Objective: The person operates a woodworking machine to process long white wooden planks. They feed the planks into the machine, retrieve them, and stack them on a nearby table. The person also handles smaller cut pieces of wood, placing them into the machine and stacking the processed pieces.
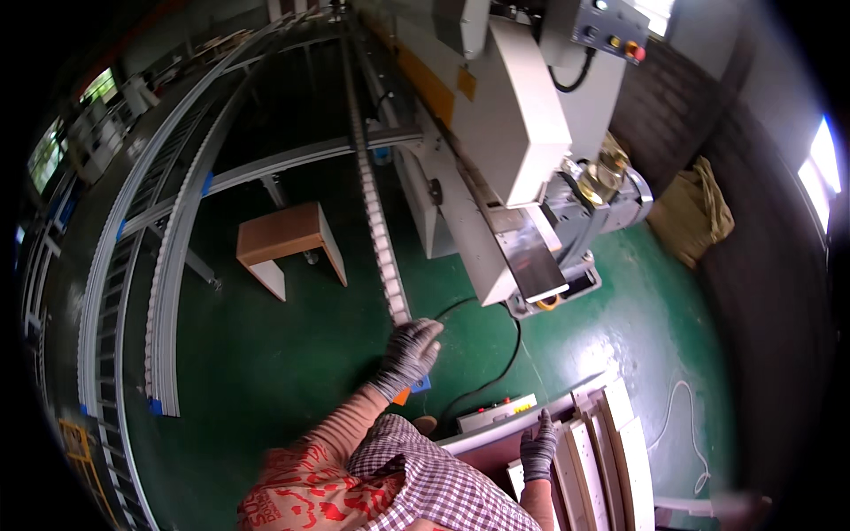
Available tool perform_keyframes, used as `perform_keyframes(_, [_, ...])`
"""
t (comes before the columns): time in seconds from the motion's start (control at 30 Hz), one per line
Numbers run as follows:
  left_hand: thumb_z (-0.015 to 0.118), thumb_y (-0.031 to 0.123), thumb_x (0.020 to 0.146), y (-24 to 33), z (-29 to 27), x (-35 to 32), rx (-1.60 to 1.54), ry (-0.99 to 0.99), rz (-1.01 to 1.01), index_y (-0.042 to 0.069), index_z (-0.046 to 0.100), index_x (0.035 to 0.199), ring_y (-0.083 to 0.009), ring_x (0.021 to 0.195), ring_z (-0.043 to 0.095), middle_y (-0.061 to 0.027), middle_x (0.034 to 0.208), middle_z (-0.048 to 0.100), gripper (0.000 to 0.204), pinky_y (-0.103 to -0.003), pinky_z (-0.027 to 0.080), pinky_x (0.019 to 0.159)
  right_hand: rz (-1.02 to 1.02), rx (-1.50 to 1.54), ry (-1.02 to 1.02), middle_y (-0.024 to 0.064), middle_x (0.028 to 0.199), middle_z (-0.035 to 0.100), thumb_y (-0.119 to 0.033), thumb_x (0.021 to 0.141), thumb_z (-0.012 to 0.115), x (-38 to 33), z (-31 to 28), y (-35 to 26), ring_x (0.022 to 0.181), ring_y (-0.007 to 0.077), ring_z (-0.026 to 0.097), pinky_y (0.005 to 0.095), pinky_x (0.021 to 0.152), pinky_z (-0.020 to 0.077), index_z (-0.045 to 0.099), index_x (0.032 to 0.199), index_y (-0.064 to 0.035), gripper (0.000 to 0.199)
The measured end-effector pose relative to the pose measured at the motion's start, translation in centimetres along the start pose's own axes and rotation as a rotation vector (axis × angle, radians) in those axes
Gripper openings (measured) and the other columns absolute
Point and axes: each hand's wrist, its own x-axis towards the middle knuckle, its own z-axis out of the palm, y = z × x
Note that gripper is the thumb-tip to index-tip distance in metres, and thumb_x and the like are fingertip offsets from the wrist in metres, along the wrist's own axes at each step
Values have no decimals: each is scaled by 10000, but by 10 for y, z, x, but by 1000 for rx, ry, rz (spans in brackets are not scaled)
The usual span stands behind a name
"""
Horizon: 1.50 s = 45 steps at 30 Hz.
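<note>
My left hand [410,356], in a grey striped work glove, is at the near end of a narrow roller rail [379,237] with white rollers. Its fingers curl over the rail's end and cover it. To the right, my right hand [537,450], gloved alike, lies with fingers stretched out at the left side of several stacked pale panels [584,456]. Its fingertips reach toward a long pale edge [505,429] beside a dark reddish-brown surface. Nothing shows held in the right hand.
A large white-and-grey machine [522,115] with a control box [606,31] stands ahead right. A small brown-topped stool [282,234] is under the metal roller frames [168,265] at left. A black cable [513,350] crosses the green floor. A sack [695,212] leans by the wall.
</note>
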Motion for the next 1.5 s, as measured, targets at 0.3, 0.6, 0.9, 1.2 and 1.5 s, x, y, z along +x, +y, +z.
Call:
perform_keyframes(0.3, [669,93,721,7,-9,0,66,-34,22,50,636,1025,-277,974,589,-101,1028,635,308,-398,445,908,-188,-33,44,194,1206,556,-23,768,606,88,6,-47,1117,336,533,398,977,405,400,1339,-13,608])
perform_keyframes(0.6, [655,71,690,6,-1,3,66,-24,11,76,635,955,-270,901,591,-77,922,624,266,-418,458,865,-272,6,131,239,1282,472,-167,774,687,144,12,-74,1198,385,449,430,1030,350,356,1356,10,693])
perform_keyframes(0.9, [644,74,688,9,-5,7,87,-70,23,97,657,922,-236,898,610,-51,924,649,236,-416,449,886,-304,88,196,272,1343,382,-275,709,760,204,-4,-120,1253,410,371,442,1060,295,276,1384,28,885])
perform_keyframes(1.2, [631,96,686,7,-7,9,93,-127,63,90,664,908,-234,888,609,-48,925,652,224,-420,442,878,-365,136,199,270,1371,321,-281,605,830,249,-9,-156,1275,400,336,433,1073,281,257,1383,26,1014])
perform_keyframes(1.5, [617,106,715,8,-10,9,66,-191,66,97,655,929,-239,898,599,-45,927,639,218,-452,410,909,-374,157,206,286,1370,288,-365,535,853,282,-5,-183,1251,420,342,436,1070,290,250,1369,31,1103])
